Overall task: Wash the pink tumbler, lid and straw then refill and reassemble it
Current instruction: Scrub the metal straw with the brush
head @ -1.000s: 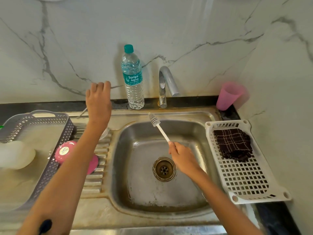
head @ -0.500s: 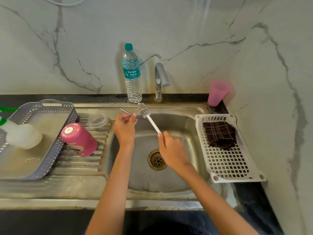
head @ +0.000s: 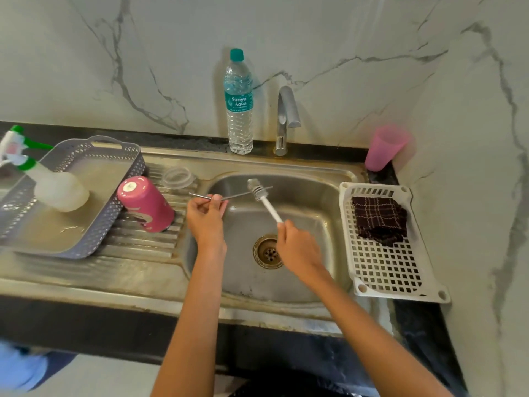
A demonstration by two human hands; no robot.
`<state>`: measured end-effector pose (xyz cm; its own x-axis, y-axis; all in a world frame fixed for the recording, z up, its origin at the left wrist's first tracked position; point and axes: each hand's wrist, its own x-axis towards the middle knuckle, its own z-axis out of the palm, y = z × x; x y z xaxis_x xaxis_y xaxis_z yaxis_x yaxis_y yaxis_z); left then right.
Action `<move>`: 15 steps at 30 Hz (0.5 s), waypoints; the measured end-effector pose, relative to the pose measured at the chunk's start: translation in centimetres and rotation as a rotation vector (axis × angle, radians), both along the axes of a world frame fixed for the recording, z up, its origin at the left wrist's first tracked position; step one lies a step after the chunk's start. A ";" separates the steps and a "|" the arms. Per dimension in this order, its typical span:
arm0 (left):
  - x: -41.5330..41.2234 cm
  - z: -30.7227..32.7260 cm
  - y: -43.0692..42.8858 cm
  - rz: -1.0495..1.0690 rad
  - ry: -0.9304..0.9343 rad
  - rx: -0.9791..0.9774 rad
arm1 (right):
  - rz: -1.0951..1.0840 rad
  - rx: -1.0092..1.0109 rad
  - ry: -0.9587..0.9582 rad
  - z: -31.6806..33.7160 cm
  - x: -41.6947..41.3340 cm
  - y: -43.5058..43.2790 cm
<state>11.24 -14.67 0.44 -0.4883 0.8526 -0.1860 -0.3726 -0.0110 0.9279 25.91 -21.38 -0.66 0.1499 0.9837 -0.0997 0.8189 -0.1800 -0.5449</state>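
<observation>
One straw (head: 236, 195) level, left-to-right.

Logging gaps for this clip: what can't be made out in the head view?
All in the head view.
Inside of the pink tumbler: mouth down, hidden by its own wall.
Whether the brush head touches the straw: overlapping, blurred.
Head of the spray bottle: partly cut by the left edge.

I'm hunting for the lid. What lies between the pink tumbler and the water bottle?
In the head view, a clear round lid lies on the ribbed drainboard between the pink tumbler and the water bottle.
</observation>
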 end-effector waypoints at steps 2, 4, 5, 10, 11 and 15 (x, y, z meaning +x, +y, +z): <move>-0.3 -0.3 -0.4 -0.003 0.011 0.001 | -0.052 -0.007 -0.005 0.2 0.8 0.6; -0.4 -0.4 -0.5 0.001 0.015 -0.004 | -0.015 0.069 -0.026 0.5 0.2 0.1; -0.5 -0.4 -0.3 0.000 0.014 -0.006 | 0.040 0.106 -0.037 0.4 -0.6 -0.4; -0.7 0.0 0.1 -0.030 0.074 0.015 | -0.028 0.008 -0.007 -0.2 -0.9 -0.2; -0.8 0.0 0.1 -0.031 0.097 0.014 | -0.097 -0.019 0.009 -0.3 -0.2 0.4; -1.4 0.2 0.7 -0.037 0.157 0.018 | -0.085 0.084 -0.030 0.6 -1.6 0.1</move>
